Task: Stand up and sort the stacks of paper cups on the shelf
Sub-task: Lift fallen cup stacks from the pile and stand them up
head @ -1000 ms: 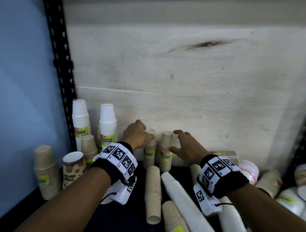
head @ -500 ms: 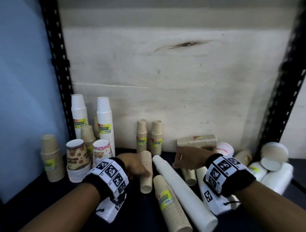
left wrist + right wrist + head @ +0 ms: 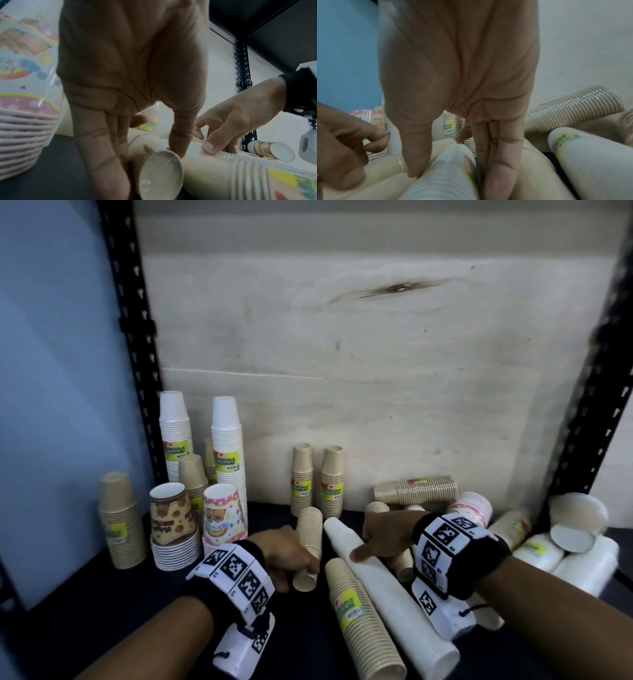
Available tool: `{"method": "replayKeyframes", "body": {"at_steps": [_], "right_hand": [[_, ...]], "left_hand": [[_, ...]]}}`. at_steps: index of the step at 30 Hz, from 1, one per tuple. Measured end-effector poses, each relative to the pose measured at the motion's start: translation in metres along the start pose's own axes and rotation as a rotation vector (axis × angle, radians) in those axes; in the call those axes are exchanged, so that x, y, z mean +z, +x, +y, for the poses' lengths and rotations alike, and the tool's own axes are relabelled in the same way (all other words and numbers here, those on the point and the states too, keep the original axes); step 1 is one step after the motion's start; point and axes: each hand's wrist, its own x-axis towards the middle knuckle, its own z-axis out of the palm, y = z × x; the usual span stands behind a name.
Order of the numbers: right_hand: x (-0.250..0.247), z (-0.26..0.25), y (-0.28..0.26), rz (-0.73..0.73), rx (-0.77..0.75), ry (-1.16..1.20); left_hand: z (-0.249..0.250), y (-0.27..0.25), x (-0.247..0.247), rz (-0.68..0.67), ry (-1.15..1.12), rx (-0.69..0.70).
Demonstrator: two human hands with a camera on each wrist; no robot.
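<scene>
You're at a stockroom or shop storage rack: a black slotted-steel upright (image 3: 137,344), a dark shelf (image 3: 102,611), and many shrink-wrapped retail-labelled paper cup stacks (image 3: 226,453) against a pale backboard (image 3: 376,371).

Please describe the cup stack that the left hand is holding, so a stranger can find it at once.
On the dark shelf, below the two upright brown stacks at the back board, lies a short brown stack. Unlike the long white stack beside it, it shows no label and the left hand grips it.
</scene>
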Motion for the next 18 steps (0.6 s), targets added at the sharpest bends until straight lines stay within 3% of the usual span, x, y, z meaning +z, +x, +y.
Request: {"method": "replayKeyframes", "body": {"at_steps": [8,13,18], "right_hand": [[-0.006,-0.017,-0.004,0.054,0.013,-0.016],[-0.023,-0.013,-0.010,0.111,0.077,0.068],[-0.048,0.001,-0.013,0.145,0.057,0.383]], "left_hand": [[-0.014,-0.010,-0.043,0.232,-0.035,0.017],[-0.008,-0.021,-0.069,0.425,0.180,0.066],[0.007,-0.014,-0.087,0.482,0.200,0.090]]}}
